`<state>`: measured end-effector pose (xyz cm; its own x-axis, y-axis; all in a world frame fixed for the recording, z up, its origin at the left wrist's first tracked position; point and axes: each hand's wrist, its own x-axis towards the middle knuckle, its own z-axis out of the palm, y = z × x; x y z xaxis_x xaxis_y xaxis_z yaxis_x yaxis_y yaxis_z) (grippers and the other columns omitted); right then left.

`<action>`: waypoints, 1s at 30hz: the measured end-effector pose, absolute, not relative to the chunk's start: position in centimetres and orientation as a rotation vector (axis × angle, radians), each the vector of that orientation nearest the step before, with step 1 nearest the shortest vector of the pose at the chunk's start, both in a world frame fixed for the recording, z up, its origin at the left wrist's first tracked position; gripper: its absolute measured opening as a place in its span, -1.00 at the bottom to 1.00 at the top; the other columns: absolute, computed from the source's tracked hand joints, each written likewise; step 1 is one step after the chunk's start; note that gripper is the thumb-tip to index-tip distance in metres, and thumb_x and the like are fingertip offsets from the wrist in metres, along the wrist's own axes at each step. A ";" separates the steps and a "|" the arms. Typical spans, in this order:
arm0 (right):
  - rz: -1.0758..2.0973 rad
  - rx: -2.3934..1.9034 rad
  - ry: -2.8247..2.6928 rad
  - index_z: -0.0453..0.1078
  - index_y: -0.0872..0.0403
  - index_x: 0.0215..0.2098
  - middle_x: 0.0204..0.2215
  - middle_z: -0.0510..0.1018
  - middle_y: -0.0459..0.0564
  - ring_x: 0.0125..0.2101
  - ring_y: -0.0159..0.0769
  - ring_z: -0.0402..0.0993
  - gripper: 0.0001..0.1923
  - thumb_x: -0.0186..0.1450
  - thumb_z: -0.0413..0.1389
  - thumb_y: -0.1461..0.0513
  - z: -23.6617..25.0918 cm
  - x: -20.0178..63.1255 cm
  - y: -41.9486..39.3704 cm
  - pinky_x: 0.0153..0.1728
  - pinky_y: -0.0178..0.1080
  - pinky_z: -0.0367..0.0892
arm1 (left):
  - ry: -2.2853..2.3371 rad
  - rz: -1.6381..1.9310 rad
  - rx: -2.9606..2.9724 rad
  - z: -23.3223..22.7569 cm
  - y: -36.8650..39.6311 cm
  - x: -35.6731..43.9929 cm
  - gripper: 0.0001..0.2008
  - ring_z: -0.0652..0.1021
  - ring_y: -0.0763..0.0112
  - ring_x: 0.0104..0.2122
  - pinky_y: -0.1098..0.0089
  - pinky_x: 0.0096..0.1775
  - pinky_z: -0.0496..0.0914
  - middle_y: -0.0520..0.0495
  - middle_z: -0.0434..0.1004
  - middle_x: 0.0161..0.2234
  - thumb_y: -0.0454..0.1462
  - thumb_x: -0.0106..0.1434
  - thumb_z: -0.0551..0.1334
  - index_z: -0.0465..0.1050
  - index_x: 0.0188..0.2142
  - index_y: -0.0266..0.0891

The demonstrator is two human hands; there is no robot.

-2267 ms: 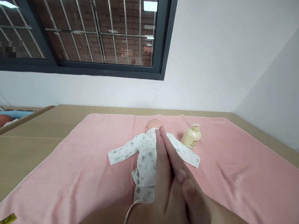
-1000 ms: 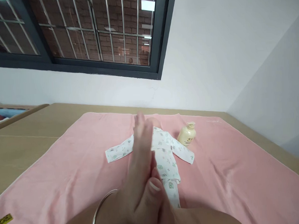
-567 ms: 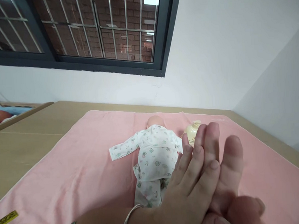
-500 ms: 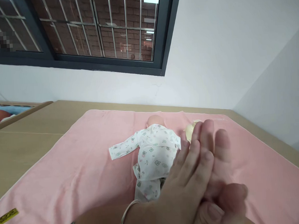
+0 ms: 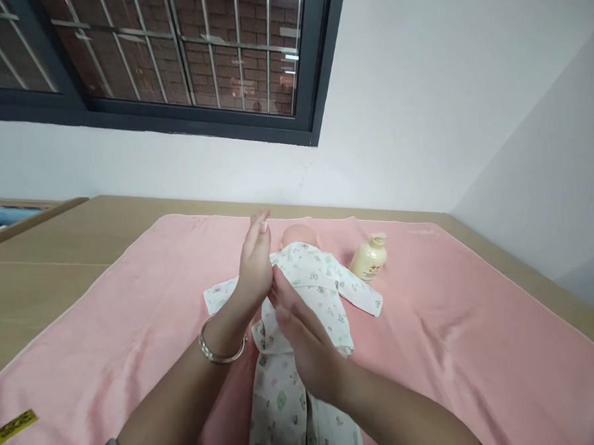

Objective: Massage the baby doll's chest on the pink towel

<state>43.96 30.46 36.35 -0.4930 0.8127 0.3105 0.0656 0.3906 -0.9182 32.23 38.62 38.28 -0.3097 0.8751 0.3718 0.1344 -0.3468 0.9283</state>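
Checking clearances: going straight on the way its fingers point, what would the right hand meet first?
Likely the left hand: the fingers of the right hand point at it and seem to touch it, though depth is unclear.

Doll (image 5: 316, 288), btl (image 5: 369, 261) obst. w/ free rm R

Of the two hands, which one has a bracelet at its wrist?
The left hand, the one higher in the picture: a silvery bracelet circles its wrist. The right hand shows a bare wrist.
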 end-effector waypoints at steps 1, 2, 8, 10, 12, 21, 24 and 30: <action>1.177 -0.776 -1.807 -0.19 -0.13 0.51 0.37 0.20 -0.11 0.36 -0.18 0.10 -0.39 0.55 -0.20 0.04 36.0 44.0 31.6 0.34 -0.03 0.18 | 1.350 1.665 1.345 37.4 39.8 32.3 -0.53 0.15 0.21 0.41 0.15 0.41 0.03 -0.08 0.25 0.37 -0.05 0.48 -0.04 0.36 0.24 -0.15; 1.158 -0.807 -1.812 -0.11 -0.13 0.50 0.34 0.26 -0.10 0.34 -0.18 0.16 -0.42 0.55 -0.19 0.10 35.6 44.2 32.8 0.31 -0.03 0.22 | 1.369 1.620 1.328 36.5 41.0 32.3 -0.53 0.20 0.20 0.39 0.16 0.39 0.08 -0.13 0.28 0.35 -0.07 0.48 -0.04 0.37 0.22 -0.19; 0.494 -1.195 -2.315 0.24 0.21 0.36 0.37 0.17 0.15 0.40 -0.09 -0.03 -0.45 0.43 -0.10 0.32 32.6 47.1 40.1 0.41 0.07 -0.08 | 1.401 1.457 1.280 31.0 45.2 32.6 -0.55 0.55 0.18 0.11 0.21 0.18 0.37 -0.32 0.59 0.06 -0.17 0.41 -0.05 0.46 0.06 -0.36; 0.381 -1.225 -2.427 0.27 0.20 0.34 0.36 0.19 0.14 0.41 -0.10 -0.06 -0.48 0.44 -0.08 0.31 31.7 47.9 41.6 0.42 0.09 -0.15 | 1.451 1.427 1.342 29.9 45.6 32.6 -0.56 0.56 0.20 0.09 0.22 0.17 0.37 -0.30 0.60 0.03 -0.19 0.39 -0.06 0.49 0.00 -0.34; 0.317 -1.280 -2.456 0.31 0.12 0.33 0.36 0.21 0.08 0.42 -0.06 -0.10 -0.53 0.48 -0.07 0.25 31.1 48.5 42.6 0.41 0.15 -0.18 | 1.488 1.383 1.426 29.3 45.8 32.5 -0.57 0.56 0.20 0.08 0.22 0.17 0.37 -0.27 0.62 0.01 -0.19 0.38 -0.07 0.52 -0.06 -0.31; 0.050 -1.668 -2.229 0.14 0.28 0.40 0.40 0.07 0.25 0.42 0.16 -0.15 -0.41 0.50 -0.07 0.14 29.9 47.0 41.8 0.37 0.20 -0.11 | 1.486 1.200 1.630 29.7 46.1 31.9 -0.59 0.57 0.12 0.02 0.18 0.13 0.38 -0.23 0.65 -0.03 -0.14 0.37 -0.05 0.56 -0.22 -0.22; 0.027 -1.417 -2.380 0.27 0.20 0.35 0.36 0.19 0.17 0.41 0.01 -0.09 -0.48 0.45 -0.05 0.24 29.8 46.8 41.6 0.40 0.12 -0.16 | 1.436 1.200 1.613 29.5 46.5 31.6 -0.58 0.59 0.17 -0.01 0.22 0.12 0.39 -0.21 0.66 -0.07 -0.14 0.37 -0.06 0.55 -0.26 -0.21; 0.294 -1.354 -2.363 0.25 0.09 0.37 0.40 0.12 0.08 0.42 -0.07 -0.10 -0.49 0.51 -0.05 0.11 30.1 49.1 43.7 0.39 0.06 -0.11 | 1.500 1.178 1.671 29.7 46.1 31.9 -0.60 0.58 0.15 -0.01 0.21 0.12 0.37 -0.21 0.66 -0.06 -0.15 0.36 -0.04 0.56 -0.23 -0.21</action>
